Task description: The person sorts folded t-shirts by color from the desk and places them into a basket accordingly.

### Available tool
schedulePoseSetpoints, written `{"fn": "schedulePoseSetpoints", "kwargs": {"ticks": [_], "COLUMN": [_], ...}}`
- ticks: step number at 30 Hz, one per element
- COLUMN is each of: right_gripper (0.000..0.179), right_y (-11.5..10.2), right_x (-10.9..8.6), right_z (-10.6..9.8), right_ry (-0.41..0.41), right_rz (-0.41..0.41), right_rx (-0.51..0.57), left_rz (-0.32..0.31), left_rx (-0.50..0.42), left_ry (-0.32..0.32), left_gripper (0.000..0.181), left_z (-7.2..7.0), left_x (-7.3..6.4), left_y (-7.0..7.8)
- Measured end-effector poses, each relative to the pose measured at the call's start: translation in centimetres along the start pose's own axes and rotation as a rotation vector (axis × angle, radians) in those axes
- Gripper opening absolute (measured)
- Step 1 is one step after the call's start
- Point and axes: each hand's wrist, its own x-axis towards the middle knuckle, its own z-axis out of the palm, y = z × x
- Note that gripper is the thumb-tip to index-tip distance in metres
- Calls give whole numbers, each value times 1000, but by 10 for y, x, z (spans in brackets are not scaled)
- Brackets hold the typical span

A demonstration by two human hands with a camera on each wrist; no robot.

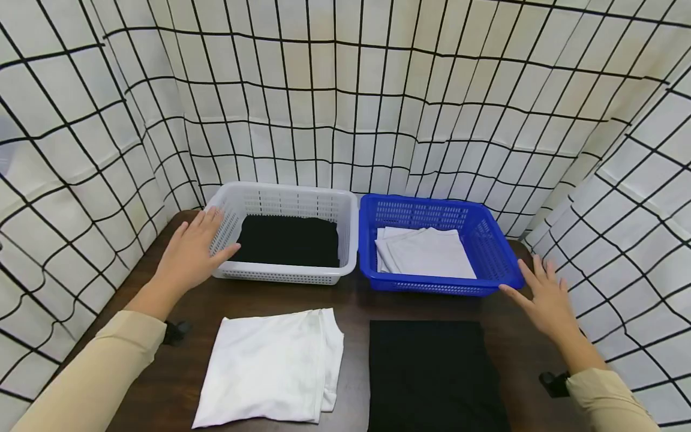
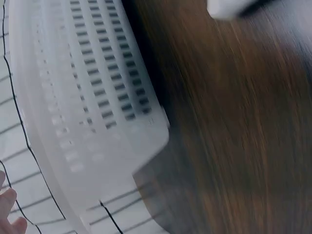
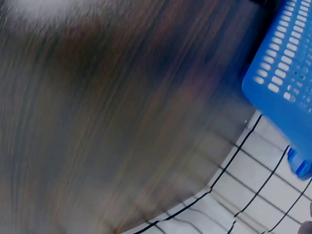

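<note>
My left hand (image 1: 190, 251), fingers extended and thumb spread, is at the left end of a white plastic basket (image 1: 349, 240). Folded black cloth (image 1: 288, 241) lies in that basket. On the other side, my right hand (image 1: 547, 303) has its fingers spread beside the right front corner of a blue plastic basket (image 1: 499, 252), which contains folded white cloth (image 1: 432, 253). Neither hand grips anything. In front of the white basket a folded white garment (image 1: 264, 369) lies flat on the table. A folded black garment (image 1: 432, 375) lies in front of the blue basket.
The dark wooden table (image 1: 356, 336) carries both baskets side by side at its back edge. White curtains with a black grid pattern (image 1: 302, 90) enclose the table at the back and both sides. Dark straps (image 1: 175, 332) sit at the wrists.
</note>
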Motion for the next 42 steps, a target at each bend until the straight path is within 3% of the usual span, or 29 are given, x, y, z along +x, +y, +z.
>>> {"fn": "schedulePoseSetpoints", "kwargs": {"ticks": [10, 26, 42], "right_gripper": [86, 87, 88], "right_y": [-15, -33, -52], "right_x": [0, -7, -9], "right_z": [12, 13, 12], "right_ry": [11, -20, -56], "right_rz": [-58, -83, -107], "right_rx": [-20, -7, 7], "left_rz": [26, 53, 99], "left_rx": [-6, -38, -57], "left_ry": [-41, -78, -76], "left_gripper": [85, 85, 84], "left_z": [5, 21, 33], "left_x": [3, 13, 12], "left_y": [28, 68, 91]}}
